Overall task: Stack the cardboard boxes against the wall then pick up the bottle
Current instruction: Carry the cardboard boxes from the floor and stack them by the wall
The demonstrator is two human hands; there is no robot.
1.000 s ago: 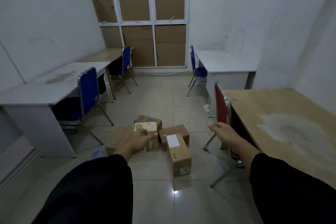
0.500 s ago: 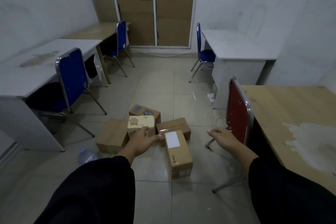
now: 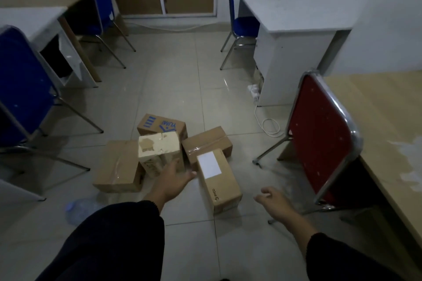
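Floor point(image 3: 178, 80) first, pale tiles, and on it five cardboard boxes point(image 3: 159, 150) huddle together out in the middle of the room. At the back lies the blue-printed box point(image 3: 163, 126). Just in front of it stands the pale-topped box point(image 3: 157, 147), upright, tallest of the lot. To its left lies the flat taped box point(image 3: 117, 166), to its right the slanted taped box point(image 3: 206, 142), and nearest us the white-label box point(image 3: 217, 180), its long side running toward the camera. The left hand point(image 3: 172, 181) hangs over the near face of the pale-topped box, fingers straight, thumb spread wide, holding nothing; whether it touches the cardboard I cannot tell. The right hand point(image 3: 274, 203) hovers above bare tile to the right of the white-label box, fingers loosely curled, nothing in it. The bottle point(image 3: 80, 209) lies on the floor at lower left, just beside the left sleeve point(image 3: 109, 242) and near the flat taped box. A red chair point(image 3: 319, 137) stands at right against a wooden table point(image 3: 383, 125), a blue chair point(image 3: 20, 75) at left.
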